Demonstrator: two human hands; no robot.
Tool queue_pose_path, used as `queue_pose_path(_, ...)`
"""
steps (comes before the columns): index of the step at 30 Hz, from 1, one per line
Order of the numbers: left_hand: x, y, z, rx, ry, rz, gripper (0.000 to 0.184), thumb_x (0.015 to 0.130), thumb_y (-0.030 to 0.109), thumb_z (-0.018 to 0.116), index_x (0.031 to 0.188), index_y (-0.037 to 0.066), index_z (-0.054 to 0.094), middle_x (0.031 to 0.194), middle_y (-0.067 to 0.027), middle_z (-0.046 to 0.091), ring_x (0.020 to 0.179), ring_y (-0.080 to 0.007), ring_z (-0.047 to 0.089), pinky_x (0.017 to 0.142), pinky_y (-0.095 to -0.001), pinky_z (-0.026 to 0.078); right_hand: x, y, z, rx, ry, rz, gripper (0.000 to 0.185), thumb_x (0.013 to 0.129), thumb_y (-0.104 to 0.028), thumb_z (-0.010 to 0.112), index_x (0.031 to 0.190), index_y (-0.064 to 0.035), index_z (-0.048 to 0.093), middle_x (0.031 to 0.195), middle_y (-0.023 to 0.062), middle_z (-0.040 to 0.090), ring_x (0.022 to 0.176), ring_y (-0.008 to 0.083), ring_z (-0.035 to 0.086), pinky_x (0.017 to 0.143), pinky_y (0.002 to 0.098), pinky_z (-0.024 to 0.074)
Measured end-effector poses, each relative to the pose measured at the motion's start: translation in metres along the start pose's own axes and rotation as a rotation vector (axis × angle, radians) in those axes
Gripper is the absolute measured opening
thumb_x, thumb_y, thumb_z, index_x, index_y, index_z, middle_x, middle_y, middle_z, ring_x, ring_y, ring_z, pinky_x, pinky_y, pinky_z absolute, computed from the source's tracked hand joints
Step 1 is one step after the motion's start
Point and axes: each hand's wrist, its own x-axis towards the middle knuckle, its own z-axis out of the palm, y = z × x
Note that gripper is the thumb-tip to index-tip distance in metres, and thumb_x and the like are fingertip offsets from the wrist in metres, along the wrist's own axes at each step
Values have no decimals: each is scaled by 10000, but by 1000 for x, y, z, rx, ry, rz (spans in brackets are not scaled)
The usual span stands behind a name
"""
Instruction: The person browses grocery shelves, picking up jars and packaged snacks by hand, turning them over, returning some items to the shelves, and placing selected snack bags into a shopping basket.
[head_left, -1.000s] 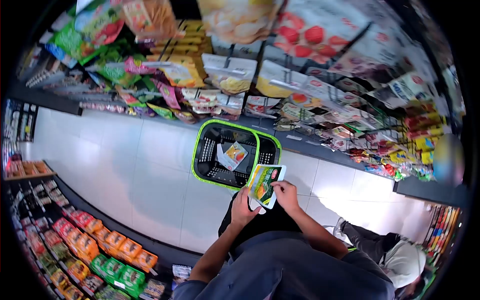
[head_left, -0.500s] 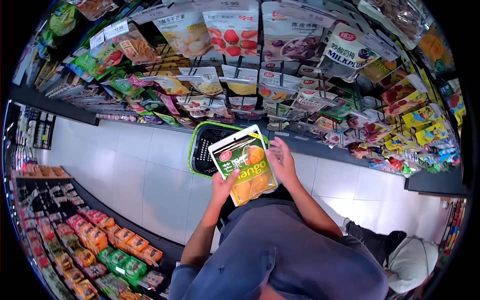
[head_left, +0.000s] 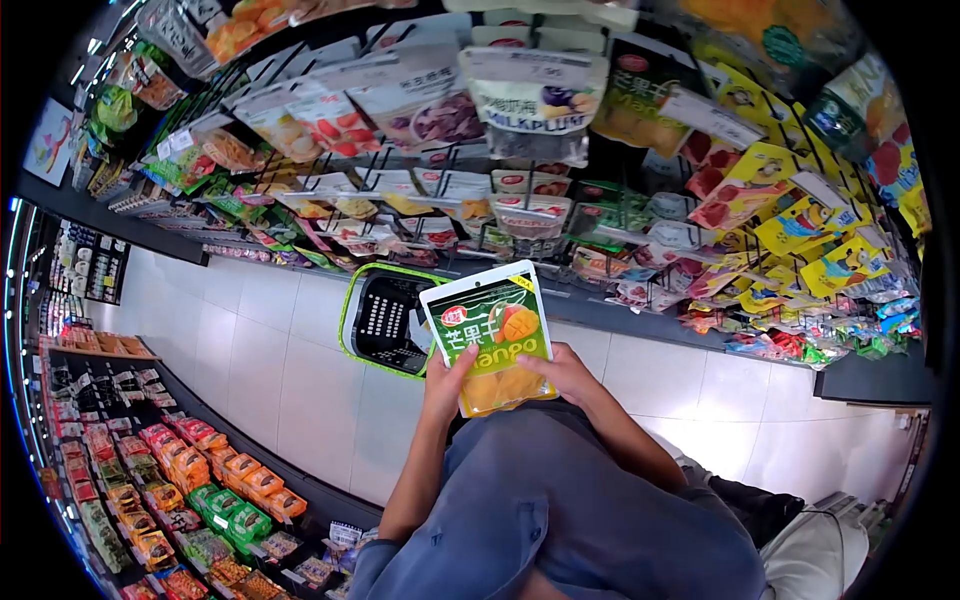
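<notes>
above one basket: two hands, one mango bag (green-yellow).

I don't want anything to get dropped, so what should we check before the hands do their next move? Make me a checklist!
1. Left hand on the mango bag: ok, its thumb presses the front.
2. Right hand on the bag too: ok, at the other side.
3. Picture side of the bag facing the person: ok.
4. Whole inside of the basket in sight: not ok, the bag hides part of it.
5. Back of the bag free of rips: cannot tell, it faces away.
</notes>
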Motion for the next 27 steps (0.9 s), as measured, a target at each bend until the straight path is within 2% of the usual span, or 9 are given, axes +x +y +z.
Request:
queue_pose_path(4,2,-2,34,46,-27,30,318,889,108,682,1151,-40,579,1098,-110,663,949,-168,651,838,-314,535,-15,-6,-25,-17,31,-87,341,908,-149,670,1189,32,602,1090,93,672,939,175,661,836,313,540)
queue_pose_path(9,9,4,52,99,-25,-6,286,880,118,702,1120,-23,634,1067,-97,682,932,-149,648,833,-287,523,-22,-5,-37,60,55,-88,321,911,-107,647,1196,32,593,1121,93,662,985,174,647,874,311,522)
queue_pose_path(15,18,18,72,93,-100,1,290,880,143,710,1104,-28,640,1046,-95,692,900,-144,655,814,-277,523,-21,-16,-55,122,52,-171,359,931,-153,630,1227,40,566,1144,103,648,1014,175,632,898,311,508)
queue_pose_path(18,28,28,83,116,-151,12,265,882,150,709,1083,-15,658,1014,-90,703,884,-135,655,807,-276,522,-16,-40,-54,190,156,-305,331,944,-151,611,1216,31,560,1139,95,650,1020,168,628,902,312,505)
queue_pose_path(20,35,37,94,198,-233,21,252,881,158,714,1056,-19,673,997,-82,708,883,-120,647,802,-270,516,-19,-67,-48,187,196,-499,297,952,-142,598,1199,18,558,1130,85,651,1026,158,624,900,307,504)
queue_pose_path(21,42,38,97,281,-250,41,249,879,161,718,1044,-22,680,986,-75,710,881,-109,639,799,-261,509,-18,-75,-49,154,258,-526,267,954,-149,603,1167,10,579,1103,72,659,998,137,627,881,293,509)
queue_pose_path(24,59,46,108,385,-328,60,261,879,167,720,1050,-26,677,978,-71,710,874,-110,639,794,-256,505,-16,-98,-47,55,385,-552,242,973,-138,555,1161,13,579,1097,93,664,965,157,651,852,296,526)
queue_pose_path(25,64,52,114,353,-352,70,288,872,154,727,1086,-24,651,1000,-71,702,898,-110,635,807,-257,505,-17,-106,-47,46,380,-552,232,970,-150,568,1132,15,588,1038,82,679,905,146,661,828,296,532)
queue_pose_path(27,73,61,124,354,-372,116,314,865,140,732,1114,-21,628,1016,-69,696,911,-110,632,816,-258,504,-17,-117,-45,43,414,-612,236,958,-167,600,1112,11,609,1030,63,679,892,121,648,801,277,530)
